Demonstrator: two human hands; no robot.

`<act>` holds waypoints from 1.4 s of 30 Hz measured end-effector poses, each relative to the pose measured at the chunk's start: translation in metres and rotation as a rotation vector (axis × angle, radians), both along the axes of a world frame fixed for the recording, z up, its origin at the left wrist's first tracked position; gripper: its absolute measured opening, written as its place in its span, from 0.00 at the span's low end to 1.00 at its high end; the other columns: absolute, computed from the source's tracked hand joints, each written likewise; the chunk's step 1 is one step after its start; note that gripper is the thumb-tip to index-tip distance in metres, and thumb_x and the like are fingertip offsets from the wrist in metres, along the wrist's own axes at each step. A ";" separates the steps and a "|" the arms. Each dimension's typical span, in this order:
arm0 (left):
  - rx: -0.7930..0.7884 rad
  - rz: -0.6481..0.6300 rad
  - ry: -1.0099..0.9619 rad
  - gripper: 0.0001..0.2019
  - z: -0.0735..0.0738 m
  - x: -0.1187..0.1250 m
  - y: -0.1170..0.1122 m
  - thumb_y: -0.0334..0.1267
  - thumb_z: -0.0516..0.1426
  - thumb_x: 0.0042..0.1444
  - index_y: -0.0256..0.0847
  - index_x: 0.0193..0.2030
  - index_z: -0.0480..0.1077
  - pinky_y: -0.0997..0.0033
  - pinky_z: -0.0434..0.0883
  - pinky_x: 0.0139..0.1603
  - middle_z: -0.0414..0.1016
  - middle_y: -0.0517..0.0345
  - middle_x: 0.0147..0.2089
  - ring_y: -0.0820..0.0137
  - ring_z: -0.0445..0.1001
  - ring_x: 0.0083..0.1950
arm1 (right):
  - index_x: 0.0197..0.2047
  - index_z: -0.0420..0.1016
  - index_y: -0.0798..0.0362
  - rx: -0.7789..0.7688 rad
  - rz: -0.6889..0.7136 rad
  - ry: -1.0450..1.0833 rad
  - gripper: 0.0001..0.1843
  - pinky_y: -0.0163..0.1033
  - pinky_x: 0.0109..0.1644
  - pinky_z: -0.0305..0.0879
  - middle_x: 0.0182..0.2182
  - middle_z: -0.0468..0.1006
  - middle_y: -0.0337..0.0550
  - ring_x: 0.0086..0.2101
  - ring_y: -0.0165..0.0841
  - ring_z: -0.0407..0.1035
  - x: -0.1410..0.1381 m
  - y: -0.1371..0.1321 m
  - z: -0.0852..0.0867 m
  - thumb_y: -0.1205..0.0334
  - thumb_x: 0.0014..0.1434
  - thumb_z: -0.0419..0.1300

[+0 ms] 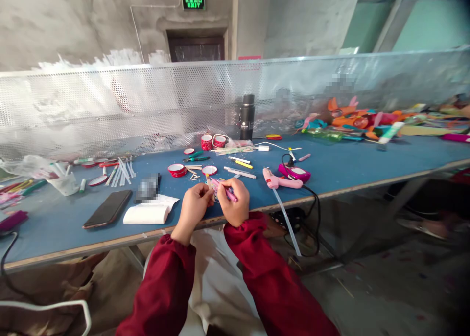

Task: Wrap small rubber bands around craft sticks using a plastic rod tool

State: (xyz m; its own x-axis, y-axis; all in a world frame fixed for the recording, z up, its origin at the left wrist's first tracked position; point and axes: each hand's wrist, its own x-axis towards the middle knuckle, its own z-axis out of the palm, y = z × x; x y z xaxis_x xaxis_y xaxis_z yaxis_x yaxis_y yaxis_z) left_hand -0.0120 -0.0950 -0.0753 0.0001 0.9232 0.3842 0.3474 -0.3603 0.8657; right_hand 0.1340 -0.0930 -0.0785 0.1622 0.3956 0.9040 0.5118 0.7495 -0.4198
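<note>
Side by side at the table's front edge, my two hands work close together. My left hand (194,204) is closed, pinching a small flat stick (208,180) with a yellowish tip. A pink-purple marker (230,194) is gripped in my right hand (235,203), its front end pointing toward the stick. Small pink and pale bits lie around the fingertips, too small to name. Just beyond the hands is a white lid with a red rim (209,170). White and yellow markers (243,164) lie behind my right hand.
A pink glue gun (281,180) lies right, a long glue stick (288,223) jutting past the table edge. Left are a phone (108,209), white paper roll (147,213) and cup of markers (64,182). Red tins (176,170), green-handled pliers (196,157) and a black bottle (247,117) stand farther back.
</note>
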 end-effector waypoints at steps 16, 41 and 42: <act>0.005 0.006 0.011 0.14 0.001 0.000 -0.001 0.47 0.59 0.61 0.43 0.28 0.67 0.72 0.65 0.31 0.73 0.62 0.23 0.70 0.71 0.26 | 0.34 0.72 0.48 -0.020 0.013 -0.015 0.06 0.41 0.43 0.69 0.31 0.80 0.41 0.35 0.36 0.74 -0.001 0.000 0.000 0.63 0.66 0.60; -0.009 0.001 -0.010 0.14 0.005 0.002 -0.004 0.48 0.59 0.60 0.43 0.28 0.66 0.72 0.65 0.31 0.73 0.63 0.23 0.70 0.71 0.26 | 0.34 0.71 0.48 0.009 0.015 -0.032 0.07 0.42 0.43 0.69 0.30 0.79 0.41 0.35 0.37 0.74 0.000 0.001 -0.001 0.63 0.65 0.59; -0.012 -0.001 -0.010 0.14 0.004 0.002 -0.004 0.47 0.59 0.60 0.43 0.28 0.66 0.72 0.65 0.31 0.73 0.62 0.23 0.70 0.71 0.26 | 0.34 0.71 0.48 0.006 0.000 -0.017 0.07 0.42 0.42 0.69 0.30 0.79 0.40 0.34 0.37 0.73 0.000 0.002 -0.001 0.63 0.66 0.59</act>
